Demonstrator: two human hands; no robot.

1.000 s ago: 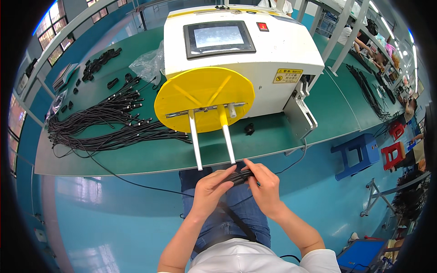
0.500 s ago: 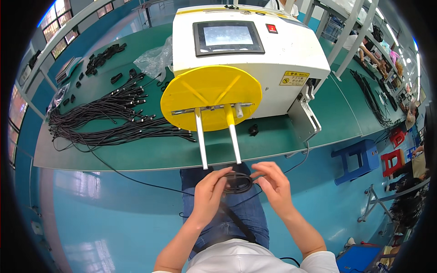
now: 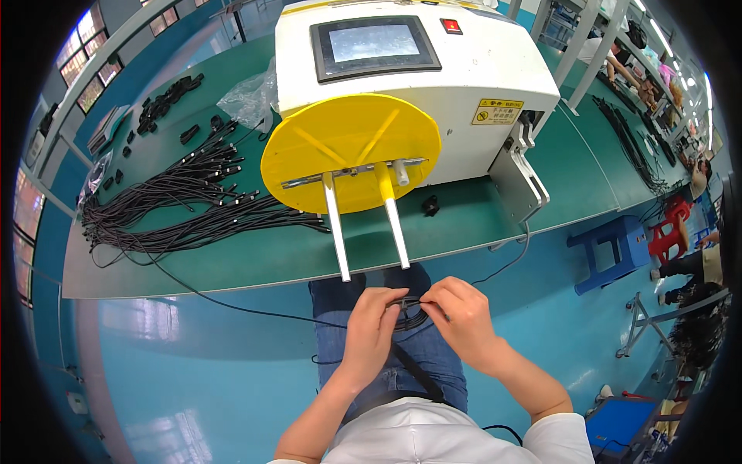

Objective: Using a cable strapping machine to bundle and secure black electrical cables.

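Note:
A small coil of black cable [image 3: 412, 320] is held above my lap, just in front of the table edge. My left hand [image 3: 371, 329] grips its left side between thumb and fingers. At the coil's upper right, my right hand [image 3: 465, 319] has thumb and fingertips pinched on the cable. Whether a tie sits under those fingers cannot be made out. Above the hands, two metal prongs [image 3: 337, 236] stick out from a yellow disc [image 3: 348, 131] on a white machine [image 3: 495, 69]. No cable is wound on the prongs.
A large bundle of black cables [image 3: 147, 224] lies on the green table [image 3: 294, 263] at left, near several small black parts [image 3: 166, 100]. A black piece [image 3: 430, 205] sits below the machine. Blue stool [image 3: 610, 251] on the floor at right. Another person's arm [image 3: 622, 71] shows far right.
My right hand has come in from beside the coil, its spread fingers now closed on the cable. The view has shifted slightly, with the machine appearing higher.

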